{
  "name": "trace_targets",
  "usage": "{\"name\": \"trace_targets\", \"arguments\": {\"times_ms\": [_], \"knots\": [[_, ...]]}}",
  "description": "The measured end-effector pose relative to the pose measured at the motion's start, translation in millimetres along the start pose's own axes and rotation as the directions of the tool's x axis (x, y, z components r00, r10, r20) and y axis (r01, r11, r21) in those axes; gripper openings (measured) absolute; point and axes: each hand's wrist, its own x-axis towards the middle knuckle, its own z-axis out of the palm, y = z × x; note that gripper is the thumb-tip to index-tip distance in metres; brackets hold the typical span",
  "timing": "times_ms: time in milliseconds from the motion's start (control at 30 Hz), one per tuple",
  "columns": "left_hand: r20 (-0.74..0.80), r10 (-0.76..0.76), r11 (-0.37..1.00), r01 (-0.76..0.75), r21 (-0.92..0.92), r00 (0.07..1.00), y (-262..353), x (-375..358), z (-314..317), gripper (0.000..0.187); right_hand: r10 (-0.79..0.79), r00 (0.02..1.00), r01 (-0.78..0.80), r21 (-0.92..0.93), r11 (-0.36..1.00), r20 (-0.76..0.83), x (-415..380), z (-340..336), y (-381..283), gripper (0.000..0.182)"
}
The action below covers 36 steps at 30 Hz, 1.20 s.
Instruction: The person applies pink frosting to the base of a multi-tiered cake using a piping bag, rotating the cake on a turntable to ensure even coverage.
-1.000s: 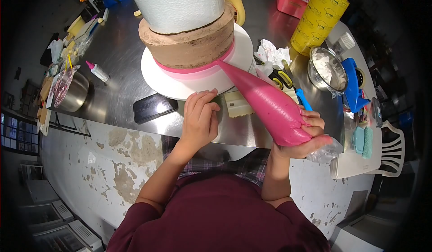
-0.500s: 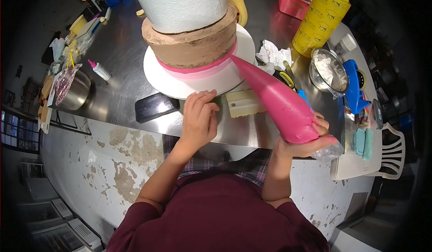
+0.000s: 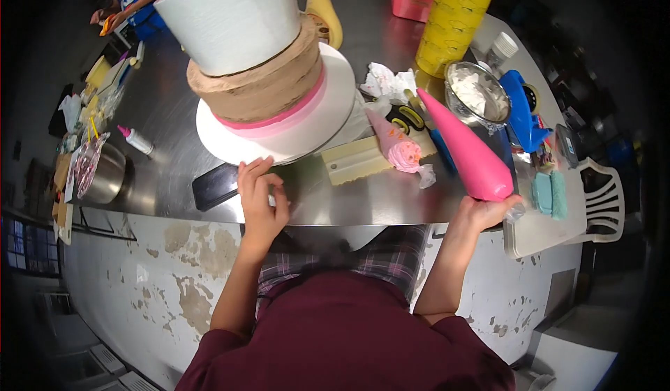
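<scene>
Pink piping bag (image 3: 469, 152), earlier with its tip at the pink band of the cake (image 3: 259, 87), is now well apart from it, right of centre in the frame, left of the glass bowl (image 3: 481, 120). Its tip points to the upper left, its long axis slanting steeply from the lower right. The right hand (image 3: 486, 213) clamps its wide end; the left hand (image 3: 262, 194), fingers loosely bent and parted, remains at the near rim of the white board (image 3: 322, 127).
</scene>
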Motion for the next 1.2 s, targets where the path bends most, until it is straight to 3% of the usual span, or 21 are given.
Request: {"name": "trace_targets", "arguments": {"times_ms": [167,267,533,867,967,1067,1133,1167,1200], "knots": [[-0.051,-0.034,0.998,0.036,0.047,0.998,-6,-3,-4,0.010,0.217,0.976,-0.216,-0.018,0.976,0.026,24,-4,18,0.057],[-0.055,-0.037,0.997,0.041,0.072,0.998,-13,-5,-7,0.010,0.263,0.964,-0.263,-0.008,0.965,0.036,18,4,33,0.056],[-0.084,-0.023,0.993,0.033,0.117,0.996,-26,-4,-10,0.010,0.113,0.992,-0.105,-0.130,0.986,0.054,-1,31,59,0.059],[-0.101,-0.059,0.991,0.070,0.111,0.993,-37,-3,-15,0.010,0.230,0.959,-0.198,-0.186,0.962,0.167,11,26,77,0.054],[-0.217,-0.119,0.980,0.150,0.131,0.969,-27,-5,-14,0.014,0.264,0.949,-0.232,-0.187,0.955,0.171,15,25,79,0.055],[-0.068,0.088,0.996,-0.089,-0.010,0.994,-1,-25,-2,0.022,0.277,0.944,-0.250,-0.155,0.956,0.182,19,24,79,0.055],[0.129,0.115,0.935,-0.063,-0.350,0.985,28,-22,30,0.030,0.274,0.945,-0.246,-0.168,0.955,0.176,13,26,73,0.056],[0.290,0.106,0.923,0.014,-0.384,0.951,45,-11,45,0.034,0.273,0.946,-0.244,-0.173,0.954,0.177,10,27,71,0.056],[0.352,0.111,0.933,0.025,-0.359,0.929,62,2,58,0.041,0.257,0.950,-0.226,-0.174,0.958,0.177,7,26,71,0.057]]}}
